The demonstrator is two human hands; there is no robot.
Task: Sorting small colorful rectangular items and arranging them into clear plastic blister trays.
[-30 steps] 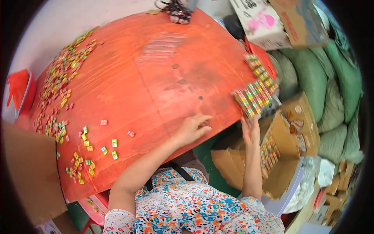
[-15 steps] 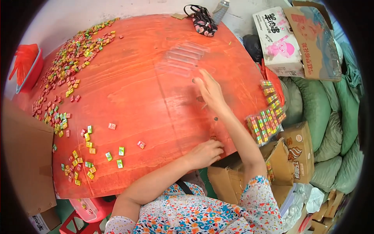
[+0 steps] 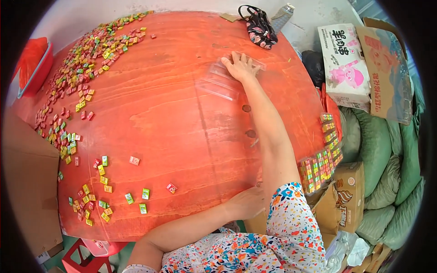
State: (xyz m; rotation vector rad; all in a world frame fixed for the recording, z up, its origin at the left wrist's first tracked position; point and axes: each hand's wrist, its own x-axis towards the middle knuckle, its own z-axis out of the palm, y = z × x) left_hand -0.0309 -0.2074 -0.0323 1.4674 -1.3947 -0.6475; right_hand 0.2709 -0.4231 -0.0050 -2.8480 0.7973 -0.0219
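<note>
My right hand (image 3: pixel 242 68) reaches across the red table, its fingers spread over a group of clear plastic trays (image 3: pixel 217 86). The trays are long and narrow and lie side by side. The hand touches the ones at the far end and covers part of them. My left hand (image 3: pixel 248 202) rests low at the table's near edge, beside my right upper arm. Its fingertips are hidden, so I cannot tell how they are held. Several small red, yellow and green boxes (image 3: pixel 145 194) lie loose on the table to its left.
A large heap of the same little boxes (image 3: pixel 91 54) spreads along the far left. Filled trays (image 3: pixel 316 170) stand at the right edge, above an open carton (image 3: pixel 348 195). A flowered bag (image 3: pixel 259 29) and a bottle (image 3: pixel 283 17) stand at the back. A brown carton (image 3: pixel 29 186) flanks the left.
My right hand has moved away from me onto the clear trays, and its fingers have spread. My left hand has shifted slightly nearer, its fingers now hidden. The whole view has shifted a little.
</note>
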